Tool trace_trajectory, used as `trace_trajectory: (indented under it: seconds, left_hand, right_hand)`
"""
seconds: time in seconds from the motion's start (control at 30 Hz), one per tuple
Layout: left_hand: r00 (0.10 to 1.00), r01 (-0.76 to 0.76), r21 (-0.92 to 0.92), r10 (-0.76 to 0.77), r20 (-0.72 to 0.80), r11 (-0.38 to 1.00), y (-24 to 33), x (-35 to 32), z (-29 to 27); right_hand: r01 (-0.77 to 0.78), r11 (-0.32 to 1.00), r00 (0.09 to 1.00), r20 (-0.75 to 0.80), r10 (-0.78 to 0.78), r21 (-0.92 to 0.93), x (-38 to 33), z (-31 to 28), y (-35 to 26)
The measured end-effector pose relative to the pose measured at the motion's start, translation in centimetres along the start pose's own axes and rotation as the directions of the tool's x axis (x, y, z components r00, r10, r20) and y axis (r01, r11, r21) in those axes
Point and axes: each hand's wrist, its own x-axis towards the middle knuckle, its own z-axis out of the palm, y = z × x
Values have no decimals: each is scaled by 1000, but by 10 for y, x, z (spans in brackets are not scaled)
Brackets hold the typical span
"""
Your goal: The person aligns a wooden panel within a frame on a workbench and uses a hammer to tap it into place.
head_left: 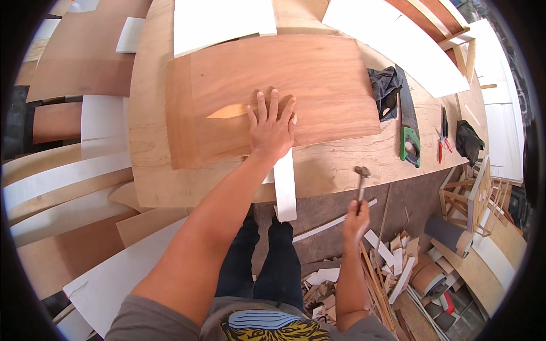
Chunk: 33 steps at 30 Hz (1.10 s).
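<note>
The left hand (272, 128) lies flat, fingers spread, on a reddish veneer sheet (273, 91) atop the workbench (352, 162) — pressing, not gripping. The right hand (356, 220) is closed around a hammer (361, 181), head raised just right of the flat palm. Steady pressure seems wise — fingers away from the strike.

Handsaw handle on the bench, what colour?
Green, on the handsaw right of the plywood sheet; head view.

The plywood sheet (273, 85) is reddish-brown with a pale yellow patch, and the strip (284, 187) under it is white. The handsaw (408, 122) has a black blade and green handle; the pliers (442, 136) have red handles.
</note>
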Motion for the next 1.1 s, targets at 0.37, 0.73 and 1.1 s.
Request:
trace_trajectory:
  seconds: [0.37, 0.73, 1.1]
  left_hand:
    - [999, -38, -122, 33, -37, 992, -8, 3, -4]
    - [997, -47, -155, 38, -60, 987, -9, 4, 4]
    - [998, -56, -159, 54, -16, 986, -10, 6, 4]
  right_hand:
    - [379, 902, 912, 80, -402, 208, -7, 70, -104]
    - [570, 822, 818, 96, -567, 2, -7, 74, -106]
    - [582, 768, 813, 195, -548, -267, -10, 67, -122]
